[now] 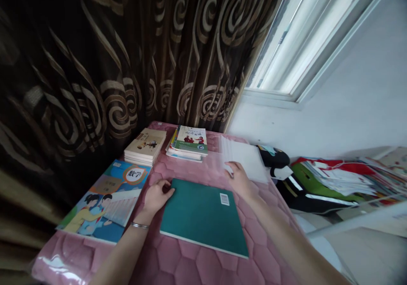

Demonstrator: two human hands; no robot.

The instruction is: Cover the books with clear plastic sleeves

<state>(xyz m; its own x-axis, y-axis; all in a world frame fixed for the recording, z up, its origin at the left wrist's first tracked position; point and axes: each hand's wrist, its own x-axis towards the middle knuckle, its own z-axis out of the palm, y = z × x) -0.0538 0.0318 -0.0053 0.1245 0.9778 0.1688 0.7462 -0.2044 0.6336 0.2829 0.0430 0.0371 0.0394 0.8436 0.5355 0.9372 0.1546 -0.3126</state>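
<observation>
A green book (203, 217) with a white barcode label lies flat in front of me on the pink padded surface. My left hand (157, 197) rests at its upper left corner, with fingers loosely curved, a gap between thumb and forefinger, and the thumb at the book's edge. Beyond the book lies a stack of clear plastic book covers (248, 160). At the left side of that stack, my right hand (238, 179) has its fingertips and thumb on a thin see-through cover. Exactly how much of it they pinch is hard to make out.
A colourful textbook (117, 200) lies at the left, beside a pile of tan books (146, 145). Another book pile (190, 141) stands at the back. Dark bags (286, 183) and stacked papers (340, 177) are at the right. A patterned curtain (178, 56) hangs behind.
</observation>
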